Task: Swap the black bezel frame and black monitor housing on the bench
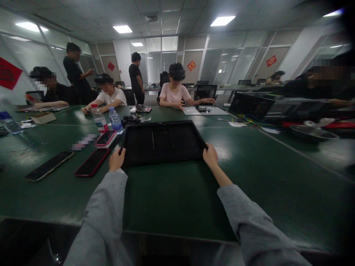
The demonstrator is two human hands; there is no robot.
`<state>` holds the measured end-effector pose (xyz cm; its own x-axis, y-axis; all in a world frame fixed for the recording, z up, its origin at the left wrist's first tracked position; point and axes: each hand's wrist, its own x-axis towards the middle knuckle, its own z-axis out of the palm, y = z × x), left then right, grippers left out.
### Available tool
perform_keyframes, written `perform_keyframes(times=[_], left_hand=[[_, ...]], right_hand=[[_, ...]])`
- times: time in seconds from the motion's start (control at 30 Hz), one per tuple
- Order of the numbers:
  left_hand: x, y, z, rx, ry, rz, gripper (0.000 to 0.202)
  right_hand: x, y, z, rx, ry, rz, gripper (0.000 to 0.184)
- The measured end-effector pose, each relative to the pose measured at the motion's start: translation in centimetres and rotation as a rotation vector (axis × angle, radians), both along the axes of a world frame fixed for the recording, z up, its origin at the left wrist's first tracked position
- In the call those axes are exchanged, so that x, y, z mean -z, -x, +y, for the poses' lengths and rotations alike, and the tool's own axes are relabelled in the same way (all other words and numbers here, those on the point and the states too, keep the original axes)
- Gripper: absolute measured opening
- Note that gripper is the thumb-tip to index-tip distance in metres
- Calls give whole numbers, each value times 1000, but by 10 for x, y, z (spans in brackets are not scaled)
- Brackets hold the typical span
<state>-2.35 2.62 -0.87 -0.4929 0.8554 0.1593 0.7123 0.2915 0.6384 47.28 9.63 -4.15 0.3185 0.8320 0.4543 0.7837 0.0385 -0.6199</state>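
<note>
A wide black monitor housing (138, 147), shallow with a raised rim, is in front of me over the green table. A recessed part and two thin light lines show near its middle. My left hand (117, 159) is closed on its left edge. At the opposite edge, my right hand (210, 156) grips the side, fingers partly hidden behind the rim. Whether the housing's lower edge touches the table, I cannot tell.
Left of the housing lie a black phone (50, 165), a red-edged phone (92, 162) and a smaller red-and-white device (107, 139). Two bottles (116, 120) stand behind these. A metal bowl (313, 133) and cables are at the right. Several people sit or stand beyond the table (177, 199).
</note>
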Motion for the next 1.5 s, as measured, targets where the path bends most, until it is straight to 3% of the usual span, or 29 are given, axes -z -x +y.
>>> perform_keyframes(times=[0.83, 1.2, 1.5], left_hand=[[2, 1, 1, -1, -18, 24, 54], [4, 3, 3, -21, -16, -3, 53], [1, 2, 3, -26, 1, -3, 56]], right_hand=[[3, 0, 1, -19, -34, 19, 46], [-8, 6, -3, 60, 81, 17, 45], [-8, 8, -5, 65, 66, 19, 45]])
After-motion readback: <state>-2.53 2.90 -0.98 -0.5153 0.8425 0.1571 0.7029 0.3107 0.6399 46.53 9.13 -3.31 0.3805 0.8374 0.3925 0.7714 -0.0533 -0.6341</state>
